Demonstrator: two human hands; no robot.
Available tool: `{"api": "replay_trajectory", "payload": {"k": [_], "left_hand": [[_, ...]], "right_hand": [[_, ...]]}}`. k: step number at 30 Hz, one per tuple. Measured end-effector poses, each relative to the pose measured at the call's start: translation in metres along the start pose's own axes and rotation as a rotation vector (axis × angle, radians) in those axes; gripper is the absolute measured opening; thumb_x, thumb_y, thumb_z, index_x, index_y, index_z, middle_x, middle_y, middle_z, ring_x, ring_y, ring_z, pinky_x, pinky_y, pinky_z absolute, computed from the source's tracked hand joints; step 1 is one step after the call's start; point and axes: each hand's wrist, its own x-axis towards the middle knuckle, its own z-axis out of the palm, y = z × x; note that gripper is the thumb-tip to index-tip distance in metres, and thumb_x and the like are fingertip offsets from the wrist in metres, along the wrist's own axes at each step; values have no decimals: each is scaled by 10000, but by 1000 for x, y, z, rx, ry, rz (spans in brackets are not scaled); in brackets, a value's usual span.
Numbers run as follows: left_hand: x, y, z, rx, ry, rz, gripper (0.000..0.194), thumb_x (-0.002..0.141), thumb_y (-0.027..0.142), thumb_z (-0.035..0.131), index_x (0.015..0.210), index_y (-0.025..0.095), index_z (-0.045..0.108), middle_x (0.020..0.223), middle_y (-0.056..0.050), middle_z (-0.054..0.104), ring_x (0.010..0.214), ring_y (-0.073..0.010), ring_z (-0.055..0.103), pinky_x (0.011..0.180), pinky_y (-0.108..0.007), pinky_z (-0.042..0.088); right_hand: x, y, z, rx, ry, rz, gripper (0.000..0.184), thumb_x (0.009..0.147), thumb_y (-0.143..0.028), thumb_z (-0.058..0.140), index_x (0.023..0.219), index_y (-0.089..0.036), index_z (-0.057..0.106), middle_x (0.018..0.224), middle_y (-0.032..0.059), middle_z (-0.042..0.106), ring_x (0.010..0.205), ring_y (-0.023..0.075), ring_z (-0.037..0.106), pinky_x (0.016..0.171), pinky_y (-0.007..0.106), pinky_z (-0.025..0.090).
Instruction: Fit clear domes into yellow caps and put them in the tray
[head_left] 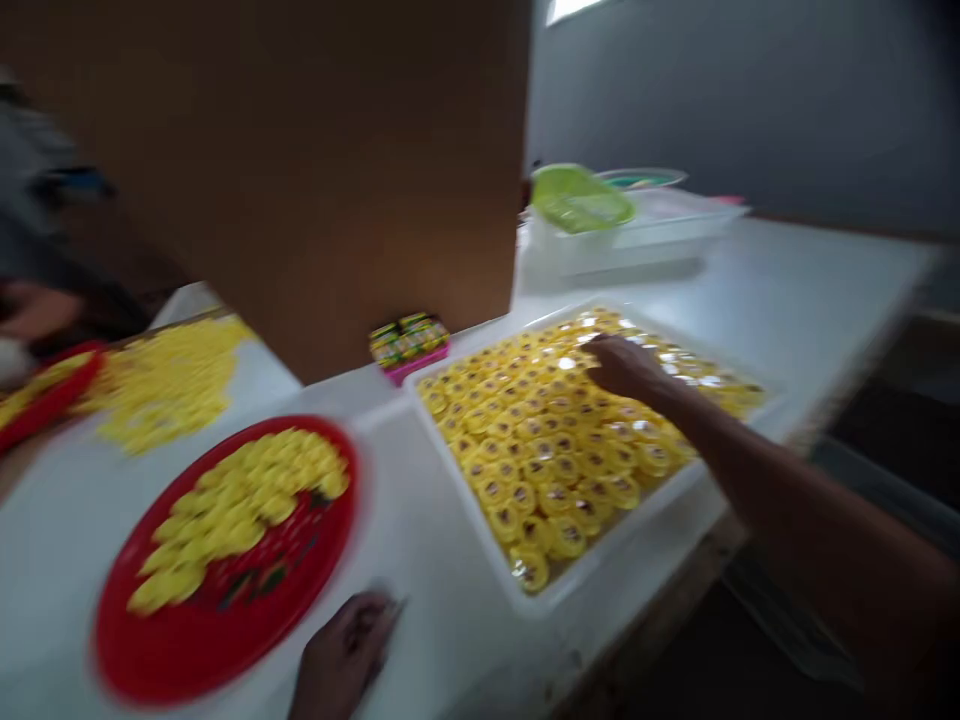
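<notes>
Pale counter [420, 540] spreads out before a tall brown panel [337, 180], bearing a white tray [626, 540] crowded with round yellow pieces [555, 495]. From where I stand, the right hand [622, 365] reaches over the tray's farther part, fingers bunched down at the pieces; I cannot tell whether its grip has one. Near the red plate [150, 660], the left hand [345, 645] is curled, its contents unclear. Handling pieces in the tray seems the present step; the next move probably calls for a light touch among close neighbours.
</notes>
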Motion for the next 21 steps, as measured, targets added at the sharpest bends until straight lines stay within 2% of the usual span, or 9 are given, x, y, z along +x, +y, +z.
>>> {"api": "replay_trajectory", "payload": {"k": [2,4,5,7,8,10,13,16,21], "left_hand": [[-3,-3,-4,-71,-17,27,337,649,506,668,816,213,651,687,3,628,558,-142,557,486,-243,448],[-4,3,-11,-66,-9,69,309,699,472,627,799,180,645,594,7,588,502,-131,522,465,-233,424],[-4,8,-17,-32,34,117,290,726,454,602,787,174,646,560,8,571,495,-134,517,470,-234,421],[-1,23,-33,92,195,263,253,780,414,553,794,181,652,576,-4,589,539,-152,544,524,-246,440],[3,31,-43,175,292,347,234,803,389,532,814,190,655,637,-18,623,591,-163,569,575,-255,454],[17,45,-64,362,427,474,192,830,315,504,881,204,653,817,-42,674,729,-185,607,693,-275,464],[49,55,-87,652,402,511,238,821,180,491,1020,185,621,988,-75,670,897,-215,601,803,-305,441],[76,55,-93,803,317,496,311,796,82,471,1069,155,601,991,-106,666,936,-236,589,811,-322,424],[87,47,-91,785,292,505,277,837,79,394,958,156,631,837,-102,676,791,-230,611,720,-312,417]], "right_hand": [[-13,-19,0,23,100,-89,295,834,-112,487,1065,18,617,1160,245,560,1074,238,520,839,339,368],[-37,-46,2,58,320,-281,285,837,-159,533,1091,-61,619,1152,204,588,1051,237,539,847,347,409],[-54,-64,4,105,377,-389,280,845,-176,532,1099,-96,617,1142,184,600,1030,235,551,846,354,436],[-95,-103,9,254,468,-576,255,857,-194,505,1081,-149,620,1078,145,634,977,233,580,827,373,484],[-116,-123,14,316,469,-633,253,859,-181,494,1080,-187,615,1067,122,640,984,229,584,833,381,494],[-156,-161,26,407,379,-714,309,859,-129,453,1121,-227,586,1095,103,632,1004,214,588,855,384,506],[-199,-200,53,491,292,-753,343,845,-83,417,1108,-224,586,1091,100,640,1003,210,596,842,370,533],[-224,-209,80,523,235,-702,345,835,-66,399,1071,-216,600,1057,98,653,981,205,609,796,333,559],[-245,-186,111,517,226,-681,385,815,-57,421,1127,-223,573,1045,92,662,967,200,624,795,311,566]]}}
